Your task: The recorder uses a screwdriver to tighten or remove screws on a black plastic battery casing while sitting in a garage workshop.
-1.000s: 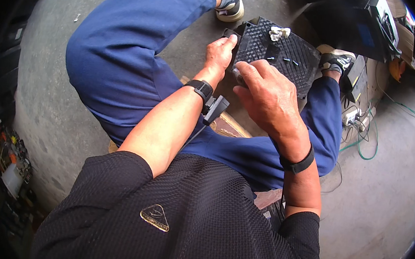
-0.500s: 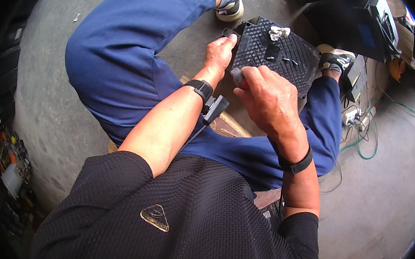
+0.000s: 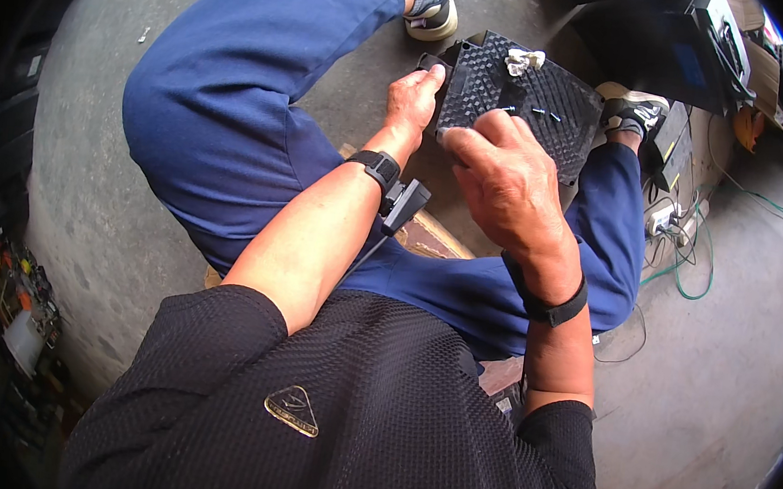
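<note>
We grip a dark piece (image 3: 433, 63) with our left hand (image 3: 409, 102), just beside a black textured board (image 3: 569, 134). Our right hand (image 3: 509, 176) curls before the board's near edge, seemingly around a small grey object (image 3: 440, 134) that it mostly hides. On the board lie a crumpled white scrap (image 3: 524, 62) and three small screws (image 3: 540, 111), the leftmost just beyond our right hand.

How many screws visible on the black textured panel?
3 visible, in a loose row across the black textured panel: left screw, middle screw, right screw. Part of the panel is covered, so more may be hidden.
</note>
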`<state>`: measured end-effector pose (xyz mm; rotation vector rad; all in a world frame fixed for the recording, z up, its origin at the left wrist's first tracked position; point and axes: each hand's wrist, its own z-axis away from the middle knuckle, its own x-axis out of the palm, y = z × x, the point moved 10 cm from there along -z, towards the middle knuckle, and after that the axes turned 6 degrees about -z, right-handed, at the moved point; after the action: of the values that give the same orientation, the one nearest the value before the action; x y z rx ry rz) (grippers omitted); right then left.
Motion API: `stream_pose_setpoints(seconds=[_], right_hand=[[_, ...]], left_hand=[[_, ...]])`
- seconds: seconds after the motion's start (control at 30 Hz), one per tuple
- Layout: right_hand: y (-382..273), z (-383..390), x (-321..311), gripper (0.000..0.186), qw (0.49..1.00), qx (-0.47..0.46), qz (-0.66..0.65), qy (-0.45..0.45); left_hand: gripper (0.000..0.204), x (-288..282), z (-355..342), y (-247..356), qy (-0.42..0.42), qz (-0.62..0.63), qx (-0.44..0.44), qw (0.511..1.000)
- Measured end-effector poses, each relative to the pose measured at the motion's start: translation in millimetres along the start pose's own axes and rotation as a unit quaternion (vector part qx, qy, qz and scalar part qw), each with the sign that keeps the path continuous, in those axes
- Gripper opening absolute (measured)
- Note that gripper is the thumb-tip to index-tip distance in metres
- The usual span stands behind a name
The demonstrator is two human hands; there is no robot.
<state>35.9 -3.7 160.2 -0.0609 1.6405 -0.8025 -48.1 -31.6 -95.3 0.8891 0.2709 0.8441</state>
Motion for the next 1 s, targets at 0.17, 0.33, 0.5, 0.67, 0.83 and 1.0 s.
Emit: stream_pose_setpoints(seconds=[0.17,0.33,0.5,0.67,0.83,1.0], right_hand=[[-7.0,3.0,7.4,0.015,0.999,0.016,0.0,-0.041],[13.1,10.1,21.9,0.01,0.992,0.108,-0.026,-0.052],[-1.6,4.0,17.4,0.016,0.998,0.035,-0.039,-0.026],[20.9,2.2,37.0,0.024,0.991,0.121,-0.018,-0.06],[14.3,-0.6,31.0,0.029,0.996,0.085,0.018,0.003],[25.2,2.0,27.9,0.033,0.972,0.225,0.022,-0.066]], left_hand=[[0.037,-4.1,-3.5,-2.5,-0.01,-0.007,0.005,1.0],[0.037,0.4,0.0,2.4,0.0,-0.011,0.007,1.0],[0.039,-8.9,-2.0,3.4,0.006,-0.095,0.004,0.995],[0.026,-35.0,13.7,13.8,0.114,-0.197,0.034,0.973],[0.022,-7.0,62.4,73.2,0.004,-0.383,0.28,0.88],[0.015,24.5,94.9,75.3,-0.241,-0.293,0.237,0.894]])
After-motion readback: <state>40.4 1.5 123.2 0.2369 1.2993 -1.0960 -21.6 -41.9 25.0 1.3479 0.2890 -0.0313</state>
